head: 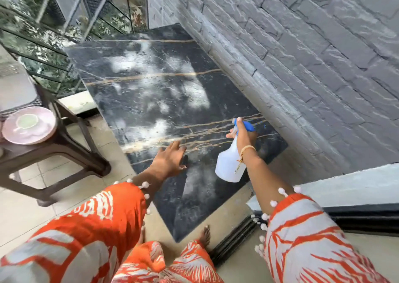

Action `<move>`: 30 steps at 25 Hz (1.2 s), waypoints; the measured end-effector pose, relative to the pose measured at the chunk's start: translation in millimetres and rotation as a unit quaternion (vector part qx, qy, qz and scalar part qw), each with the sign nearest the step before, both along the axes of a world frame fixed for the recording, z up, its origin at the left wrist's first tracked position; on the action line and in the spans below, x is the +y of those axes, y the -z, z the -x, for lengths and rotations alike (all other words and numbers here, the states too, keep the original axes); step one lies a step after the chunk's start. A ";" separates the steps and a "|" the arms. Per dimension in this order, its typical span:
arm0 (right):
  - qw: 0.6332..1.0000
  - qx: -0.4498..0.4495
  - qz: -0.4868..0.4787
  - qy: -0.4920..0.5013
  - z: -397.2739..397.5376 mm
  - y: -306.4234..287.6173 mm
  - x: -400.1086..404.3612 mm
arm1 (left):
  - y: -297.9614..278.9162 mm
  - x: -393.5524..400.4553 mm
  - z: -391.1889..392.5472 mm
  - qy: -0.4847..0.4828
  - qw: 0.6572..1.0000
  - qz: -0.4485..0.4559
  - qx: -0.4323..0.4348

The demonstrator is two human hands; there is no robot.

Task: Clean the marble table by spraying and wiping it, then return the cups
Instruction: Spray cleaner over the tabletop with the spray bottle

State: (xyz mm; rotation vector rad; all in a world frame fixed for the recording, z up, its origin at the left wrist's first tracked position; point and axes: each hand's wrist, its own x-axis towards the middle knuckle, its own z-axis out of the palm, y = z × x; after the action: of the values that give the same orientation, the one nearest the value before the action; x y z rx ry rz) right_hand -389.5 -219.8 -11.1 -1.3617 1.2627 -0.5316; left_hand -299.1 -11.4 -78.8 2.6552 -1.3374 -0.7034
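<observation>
Marble tabletop [164,101]: black w/ gold veins, ran from centre of frame toward upper left, its long side against the grey brick wall [302,56]; whitish patches scattered over most of the surface.
Spray bottle [230,164]: translucent white body, blue trigger head, hung over the tabletop's near right part, right of centre.
Right hand [243,134]: its grip was clamped round the bottle neck, a finger on the trigger; thread bracelet at the wrist.
Left hand [170,158]: fingers spread and straight, grip apart, held nothing; over the tabletop's near left edge, can't tell if touching.
Cup [27,120]: pale, sat on a pink saucer [43,131] on a dark side table [64,146], left of frame, well apart from the marble.
Sleeves: orange and white print w/ pom-pom trim, bottom of frame.
Floor [21,213]: beige tiles, lower left.
</observation>
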 end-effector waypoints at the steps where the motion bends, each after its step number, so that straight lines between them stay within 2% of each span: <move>1: 1.000 -0.016 -0.005 -0.004 -8.6 6.5 21.5 | -0.9 17.4 -9.8 -0.002 1.000 -0.006 -0.002; 6: 0.993 -0.048 -0.020 -0.109 -66.6 27.7 118.7 | -1.2 89.3 -53.1 -0.043 0.999 -0.019 -0.008; 9: 0.981 -0.071 -0.063 -0.171 -116.9 27.1 176.6 | -6.1 140.0 -79.3 -0.092 0.996 -0.007 -0.022; 12: 0.962 -0.084 -0.081 -0.248 -163.7 23.8 214.6 | -12.1 179.4 -104.4 -0.153 0.987 -0.041 -0.030; 16: 0.951 -0.035 -0.042 -0.306 -228.3 29.7 251.9 | -7.9 228.4 -135.7 -0.247 0.968 -0.034 -0.014; 21: 0.902 -0.013 0.004 -0.431 -288.8 6.4 295.3 | -13.4 268.9 -179.0 -0.347 0.936 -0.046 0.027; 24: 0.878 -0.031 0.043 -0.476 -330.5 1.1 319.7 | -18.4 287.3 -209.9 -0.347 0.937 -0.026 0.005; 28: 0.870 -0.034 0.079 -0.486 -398.4 2.2 355.7 | -18.8 325.2 -277.0 -0.319 0.945 -0.067 -0.035; 30: 0.866 -0.037 0.088 -0.491 -440.6 11.8 374.3 | -15.3 349.9 -323.1 -0.335 0.939 -0.074 -0.036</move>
State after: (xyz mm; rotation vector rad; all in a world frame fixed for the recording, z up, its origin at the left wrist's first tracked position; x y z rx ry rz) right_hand 51.1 154.5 -22.9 -1.8930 0.3292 0.0335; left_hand 24.0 338.5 -63.6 2.9849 -0.3213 -0.6218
